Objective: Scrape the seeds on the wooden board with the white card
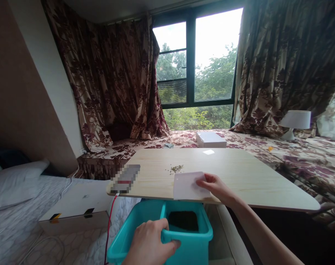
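Note:
My left hand (150, 241) is closed over the near rim of a turquoise two-part bin (191, 244), at its divider. Dark, loose material (183, 220) lies in the bin's right compartment; what shows of the left one is bare turquoise plastic. With its fingers pinched on the right side, my right hand (215, 186) holds a thin whitish sheet (185, 186), paper or plastic, flat at the near edge of the wood-look table (247, 173). Just beyond the sheet is a scatter of small greenish-brown bits (175, 169) on the tabletop.
A blurred-out phone-like device (125, 179) with a red cable (110, 221) lies on the table's left end. A small white card (208, 152) is near the far edge. Beyond are a white box (210, 140) and a lamp (295, 120); a larger white box (76, 209) sits on the bed.

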### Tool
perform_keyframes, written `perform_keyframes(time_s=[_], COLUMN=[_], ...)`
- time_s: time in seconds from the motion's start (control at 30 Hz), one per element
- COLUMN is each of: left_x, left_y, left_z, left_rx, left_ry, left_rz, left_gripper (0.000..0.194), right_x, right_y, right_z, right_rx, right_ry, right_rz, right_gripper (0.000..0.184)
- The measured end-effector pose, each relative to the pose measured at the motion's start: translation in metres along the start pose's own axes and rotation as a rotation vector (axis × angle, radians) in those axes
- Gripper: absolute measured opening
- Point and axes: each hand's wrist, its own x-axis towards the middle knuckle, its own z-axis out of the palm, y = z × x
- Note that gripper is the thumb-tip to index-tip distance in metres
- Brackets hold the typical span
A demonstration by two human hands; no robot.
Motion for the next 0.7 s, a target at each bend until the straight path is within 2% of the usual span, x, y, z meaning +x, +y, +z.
perform_keyframes(time_s=[0.07,0.1,0.23,0.3,0.4,0.5,0.7], left_x=[-0.001,-0.001,-0.001,0.001,0.002,0.001,0.001], left_y=[0.001,0.002,0.007,0.01,0.014,0.014,0.011], left_z=[0.0,0.0,0.004,0.008,0.013,0.016,0.017], left_rx=[-0.007,-0.004,0.035,0.041,0.028,0.001,0.0], left_ry=[0.009,0.011,0.029,0.024,-0.012,-0.032,-0.032], left_rz=[-0.001,0.001,0.038,0.068,0.109,0.137,0.14], left_gripper=[0.015,0.015,0.017,0.019,0.025,0.026,0.024], right_x=[-0.004,-0.006,-0.009,-0.008,-0.002,0.008,0.023], right_y=[-0.001,-0.001,0.004,0.008,0.011,0.01,0.007], right_z=[-0.005,-0.009,-0.027,-0.033,-0.031,-0.02,-0.003], right_rx=[-0.01,0.005,0.103,0.076,0.011,-0.015,-0.059], right_ry=[0.003,0.046,0.433,0.527,0.527,0.523,0.48], right_rz=[0.003,-0.011,-0.118,-0.13,-0.14,-0.164,-0.146], right_gripper=[0.03,0.03,0.038,0.042,0.043,0.043,0.034])
